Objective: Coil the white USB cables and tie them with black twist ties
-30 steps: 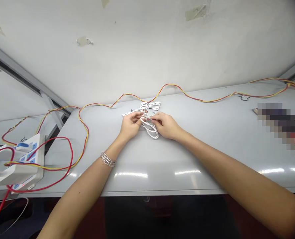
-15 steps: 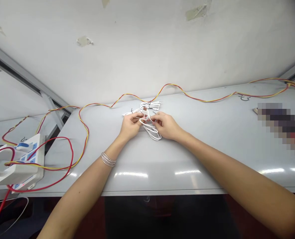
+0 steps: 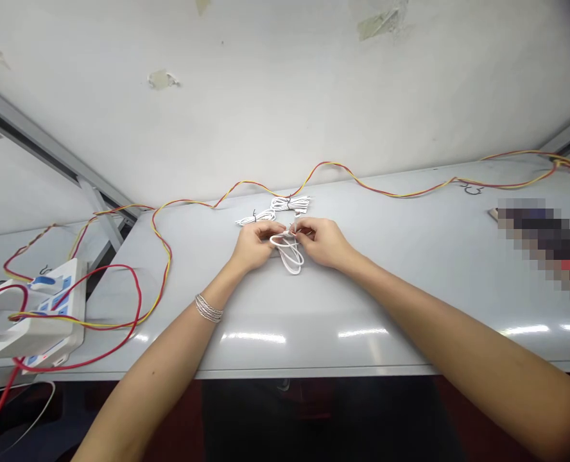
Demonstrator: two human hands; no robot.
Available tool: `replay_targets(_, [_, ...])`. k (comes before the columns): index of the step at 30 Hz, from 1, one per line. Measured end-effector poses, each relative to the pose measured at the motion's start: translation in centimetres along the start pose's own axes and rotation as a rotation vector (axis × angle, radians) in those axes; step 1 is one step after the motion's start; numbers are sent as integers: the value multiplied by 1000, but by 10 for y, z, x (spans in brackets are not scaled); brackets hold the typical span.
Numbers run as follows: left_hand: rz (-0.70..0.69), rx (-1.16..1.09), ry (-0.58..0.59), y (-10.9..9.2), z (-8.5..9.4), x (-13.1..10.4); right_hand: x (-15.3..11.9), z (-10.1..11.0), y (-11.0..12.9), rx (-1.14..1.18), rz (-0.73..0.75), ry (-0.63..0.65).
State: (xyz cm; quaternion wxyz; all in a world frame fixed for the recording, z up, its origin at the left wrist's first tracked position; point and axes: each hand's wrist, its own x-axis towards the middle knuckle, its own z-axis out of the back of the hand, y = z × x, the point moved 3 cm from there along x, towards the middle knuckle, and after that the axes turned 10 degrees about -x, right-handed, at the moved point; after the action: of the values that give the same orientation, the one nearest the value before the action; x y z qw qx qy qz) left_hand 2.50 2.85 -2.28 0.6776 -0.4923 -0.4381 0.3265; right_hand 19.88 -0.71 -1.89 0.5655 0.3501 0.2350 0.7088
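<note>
A looped white cable (image 3: 292,260) hangs between my two hands, over the grey table (image 3: 314,327). My left hand (image 3: 256,245) pinches it from the left, thumb and fingers together. From the right, my right hand (image 3: 322,241) has its fingertips closed on the upper part of the same cable. Just behind the hands lie two bundled white cables, one (image 3: 289,203) at the back and one (image 3: 257,217) to its left, each bound with a dark tie. The fingertips partly hide where the held loops meet.
A white power strip (image 3: 76,314) with plugs and red leads (image 3: 138,289) sits at the left. A twisted red-yellow wire (image 3: 246,182) runs along the wall. Black ties (image 3: 472,189) lie at the back right, near a pixelated object (image 3: 545,240).
The held cable's loops have swung slightly left and now hang more upright. The brown and white piece seen between my hands is no longer visible there. Both hands stay almost in place.
</note>
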Motion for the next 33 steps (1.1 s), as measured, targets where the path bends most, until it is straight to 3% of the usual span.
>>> replay_targets(10, [-95, 306, 365, -23, -6, -12, 6, 0, -12, 180, -164, -47])
replay_targets(19, [-123, 340, 309, -20, -6, -10, 8, -3, -16, 286, -229, -67])
replay_targets(25, [-78, 253, 458, -22, -1, -10, 8, -2, -17, 296, -265, -55])
replay_targets(29, [-71, 288, 370, -18, -1, -8, 8, -2, -15, 300, -259, -53])
replay_targets(33, [-162, 437, 309, -18, -5, -7, 8, -1, -12, 322, -263, -44])
